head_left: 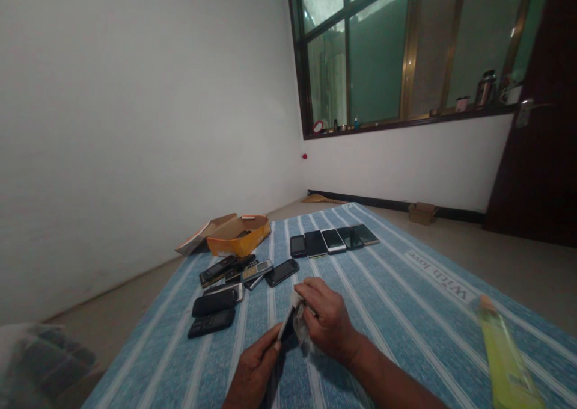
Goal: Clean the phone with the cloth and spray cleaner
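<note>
My left hand [256, 364] grips the lower end of a thin phone [287, 328], held tilted on edge above the bed cover. Bunched in my right hand [331, 322] is a whitish cloth [302, 334], pressed against the phone's upper end. Fingers and cloth hide part of the phone. Just beyond lies a dark touchscreen phone [282, 272]. To its left is a loose pile of old keypad phones [256, 269], with a black keypad phone [211, 323] nearest me. Farther off, several smartphones lie side by side in a row, among them a white-framed phone [333, 240].
An open orange cardboard box [238, 240] stands at the far left of the striped blue cover [383, 349]. A bottle of yellow-green liquid [509, 361] lies at the right. Beyond are a small carton [422, 213] on the floor and a dark door [536, 156].
</note>
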`<control>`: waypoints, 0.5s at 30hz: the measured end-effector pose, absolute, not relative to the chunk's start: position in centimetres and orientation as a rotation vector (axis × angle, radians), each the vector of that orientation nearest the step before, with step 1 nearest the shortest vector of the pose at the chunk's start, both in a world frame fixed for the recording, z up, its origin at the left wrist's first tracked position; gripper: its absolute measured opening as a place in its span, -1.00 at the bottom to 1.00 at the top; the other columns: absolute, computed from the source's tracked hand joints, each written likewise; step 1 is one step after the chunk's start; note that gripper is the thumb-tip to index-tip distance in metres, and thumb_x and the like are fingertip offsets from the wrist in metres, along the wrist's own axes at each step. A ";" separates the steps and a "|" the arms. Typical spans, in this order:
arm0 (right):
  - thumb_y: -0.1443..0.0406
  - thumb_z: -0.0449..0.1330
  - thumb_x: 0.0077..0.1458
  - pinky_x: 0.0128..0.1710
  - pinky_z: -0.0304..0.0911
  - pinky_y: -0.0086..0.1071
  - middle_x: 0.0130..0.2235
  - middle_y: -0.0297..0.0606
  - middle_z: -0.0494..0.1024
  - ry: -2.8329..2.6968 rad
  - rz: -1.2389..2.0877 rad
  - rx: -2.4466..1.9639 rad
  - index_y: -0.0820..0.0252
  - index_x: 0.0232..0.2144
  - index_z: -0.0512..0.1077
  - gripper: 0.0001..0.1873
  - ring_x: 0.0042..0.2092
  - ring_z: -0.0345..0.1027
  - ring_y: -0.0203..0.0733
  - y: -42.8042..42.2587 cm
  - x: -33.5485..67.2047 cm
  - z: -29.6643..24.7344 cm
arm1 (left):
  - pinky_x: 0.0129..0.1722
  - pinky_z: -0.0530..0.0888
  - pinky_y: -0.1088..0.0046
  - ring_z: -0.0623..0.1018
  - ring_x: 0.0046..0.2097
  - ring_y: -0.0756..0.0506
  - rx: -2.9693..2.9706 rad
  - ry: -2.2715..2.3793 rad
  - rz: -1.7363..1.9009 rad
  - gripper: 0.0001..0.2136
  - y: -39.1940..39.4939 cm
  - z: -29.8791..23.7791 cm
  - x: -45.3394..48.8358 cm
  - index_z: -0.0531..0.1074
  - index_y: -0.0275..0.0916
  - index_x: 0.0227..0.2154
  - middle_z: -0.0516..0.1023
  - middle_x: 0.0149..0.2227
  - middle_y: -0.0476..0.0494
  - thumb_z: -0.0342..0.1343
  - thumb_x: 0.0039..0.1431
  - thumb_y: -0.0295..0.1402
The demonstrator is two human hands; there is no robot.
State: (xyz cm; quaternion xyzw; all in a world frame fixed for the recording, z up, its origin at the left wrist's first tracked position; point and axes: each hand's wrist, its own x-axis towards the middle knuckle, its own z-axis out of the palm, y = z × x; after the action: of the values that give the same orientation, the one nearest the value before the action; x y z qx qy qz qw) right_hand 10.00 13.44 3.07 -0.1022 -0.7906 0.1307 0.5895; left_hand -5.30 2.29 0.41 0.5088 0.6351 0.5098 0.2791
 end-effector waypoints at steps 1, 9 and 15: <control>0.52 -0.05 0.04 -0.14 0.41 -0.34 -0.22 -0.11 0.52 -1.876 0.294 -0.227 0.22 -0.11 0.47 -0.57 -0.14 0.43 -0.14 13.1 9.7 3.2 | 0.19 0.39 0.20 0.59 -0.03 -0.30 1.363 1.702 1.388 -0.61 2.2 0.5 -5.2 0.68 -0.17 -0.22 0.70 -0.16 -0.17 0.25 0.02 0.00; 0.48 -0.02 0.13 -0.10 0.41 -0.31 -0.17 -0.07 0.53 -2.017 0.196 -0.115 0.20 -0.09 0.45 -0.63 -0.15 0.45 -0.11 11.5 9.0 3.4 | -0.15 0.52 0.36 0.57 -0.27 -0.20 1.379 1.687 1.428 -0.68 1.9 0.2 -4.7 0.63 -0.23 -0.36 0.64 -0.36 -0.16 0.22 0.08 -0.05; 0.54 -0.05 0.09 -0.07 0.41 -0.32 -0.20 -0.10 0.53 -1.907 0.257 -0.190 0.22 -0.08 0.46 -0.57 -0.11 0.46 -0.14 13.6 9.3 2.6 | 0.10 0.42 0.21 0.58 -0.10 -0.29 1.437 1.647 1.391 -0.66 1.9 0.4 -4.9 0.65 -0.23 -0.17 0.67 -0.16 -0.19 0.17 0.12 -0.12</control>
State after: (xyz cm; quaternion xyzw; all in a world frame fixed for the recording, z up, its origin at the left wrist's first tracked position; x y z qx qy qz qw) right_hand 9.30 13.57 2.60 -0.0810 -0.8117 0.1094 0.5680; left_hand -4.89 1.91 0.43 0.5336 0.6116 0.5168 0.2720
